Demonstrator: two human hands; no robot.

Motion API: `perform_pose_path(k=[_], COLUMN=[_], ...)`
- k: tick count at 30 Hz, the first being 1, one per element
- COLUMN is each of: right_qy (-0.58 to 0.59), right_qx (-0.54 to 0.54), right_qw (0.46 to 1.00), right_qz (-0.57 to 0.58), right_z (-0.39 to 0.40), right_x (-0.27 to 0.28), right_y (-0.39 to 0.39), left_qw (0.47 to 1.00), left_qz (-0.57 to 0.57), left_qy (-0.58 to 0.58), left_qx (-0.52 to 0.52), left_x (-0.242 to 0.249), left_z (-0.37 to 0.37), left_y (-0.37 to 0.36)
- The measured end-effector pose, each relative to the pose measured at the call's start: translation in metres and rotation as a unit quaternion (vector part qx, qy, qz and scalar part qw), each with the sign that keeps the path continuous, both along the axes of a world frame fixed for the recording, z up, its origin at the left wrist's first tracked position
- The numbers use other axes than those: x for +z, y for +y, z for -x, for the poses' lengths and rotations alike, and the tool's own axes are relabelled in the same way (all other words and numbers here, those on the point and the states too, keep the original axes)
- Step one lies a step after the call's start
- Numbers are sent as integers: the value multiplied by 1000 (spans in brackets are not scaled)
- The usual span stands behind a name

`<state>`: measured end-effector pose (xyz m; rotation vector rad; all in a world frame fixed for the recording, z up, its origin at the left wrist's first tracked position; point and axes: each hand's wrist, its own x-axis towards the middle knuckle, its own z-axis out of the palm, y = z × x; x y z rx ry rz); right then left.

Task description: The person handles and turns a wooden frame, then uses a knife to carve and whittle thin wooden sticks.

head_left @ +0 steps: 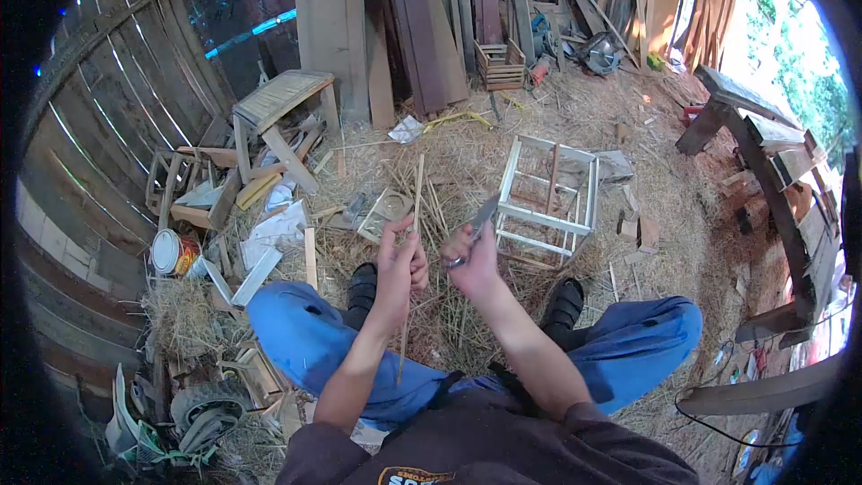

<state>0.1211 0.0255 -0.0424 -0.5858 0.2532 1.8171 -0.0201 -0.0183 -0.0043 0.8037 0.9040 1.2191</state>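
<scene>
Stick: the thin stick stands lengthwise in view, left of the open frame, its lower end over the trousers.
Handling: probably light, dry and slightly springy; it looks slim enough to snap if bent hard.
Hold: the middle seems best for balance, fingers clear of the blade; a grip at one end would likely let it whip.
Left hand: the left hand, farther left of the frame than the right, curls its fingers around the stick.
Knife: in the right hand, closed around the handle just beside the frame's near left corner; the knife blade overlaps that corner in view, contact uncertain.
Hidden: the handle and the stick's gripped stretch lie behind fingers; which blade edge is sharp cannot be told.
Floor: straw around the frame nearly matches the stick's colour, blurring its upper tip.
</scene>
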Motion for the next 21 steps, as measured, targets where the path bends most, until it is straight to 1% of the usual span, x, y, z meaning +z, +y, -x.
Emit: perform_pose_path(k=[1,2,3,4,5,6,7,10,11,14,17,20,21], right_qy=[-219,-426,-478,-590,-686,-766,-800,-822,-816,-802,-734,-765,-767], right_qx=[62,120,187,126,64,-2,25,107,78,28,-37,-25,-32], right_qw=[973,894,849,776,687,582,539,474,467,480,587,550,535], right_qz=[-35,-67,-129,-183,-230,-272,-264,-296,-333,-355,-339,-335,-354], right_z=[3,5,-6,-15,-23,-32,-43,-65,-67,-66,-65,-66,-66], right_x=[4,5,-20,-33,-44,-48,-27,36,42,52,29,37,36], right_y=[-6,-11,-4,6,11,15,17,18,16,7,11,0,-5], left_qw=[1000,1000,1000,1000,1000,999,999,997,997,994,994,998,997], left_qz=[0,0,-5,-7,-5,-5,8,20,19,-33,-83,-45,-70], left_qy=[5,11,13,19,27,35,28,61,43,12,-1,-26,8], left_qx=[0,-1,2,-2,-5,-10,-14,-36,-55,-107,-78,-29,-33], left_x=[1,1,2,3,2,2,3,19,20,34,26,20,24], left_z=[0,-1,-2,-3,-4,-5,-6,-13,-15,-22,-24,-22,-22], left_y=[0,0,4,6,6,8,11,22,26,32,35,21,13])
